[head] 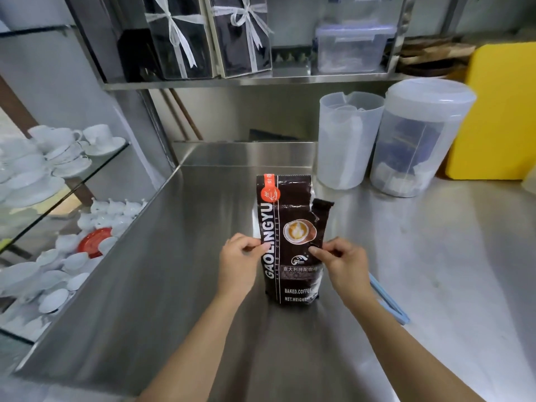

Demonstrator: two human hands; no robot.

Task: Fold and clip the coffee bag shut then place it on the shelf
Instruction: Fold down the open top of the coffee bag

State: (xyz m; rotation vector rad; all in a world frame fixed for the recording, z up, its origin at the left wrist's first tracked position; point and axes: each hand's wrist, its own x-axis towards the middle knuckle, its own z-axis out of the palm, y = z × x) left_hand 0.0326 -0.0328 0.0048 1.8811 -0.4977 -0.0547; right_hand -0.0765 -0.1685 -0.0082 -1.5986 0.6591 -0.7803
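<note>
Dark brown foil coffee bag [285,236], printed with white lettering and an orange tab at its upper left corner, stands upright on the stainless steel worktop [174,285] near its middle. Its long axis runs vertically, base on the steel, mouth pointing up toward the shelf side; the printed face is turned to me. The top edge is unfolded, and a torn strip at the upper right corner hangs loose beside the bag.

I have my left hand [239,264] at the bag's left edge, about mid-height, with the fingers [256,246] pinching that edge. My right hand [342,264] is at the right edge at the same height, thumb and forefinger pinching the foil there.

A pale blue plastic clip [390,303] lies flat on the worktop just right of my right forearm, apart from the bag. Two translucent plastic containers [388,140] stand behind and to the right, with a yellow board [504,111] beyond them. The steel shelf [246,82] above carries ribboned dark boxes [208,36].
</note>
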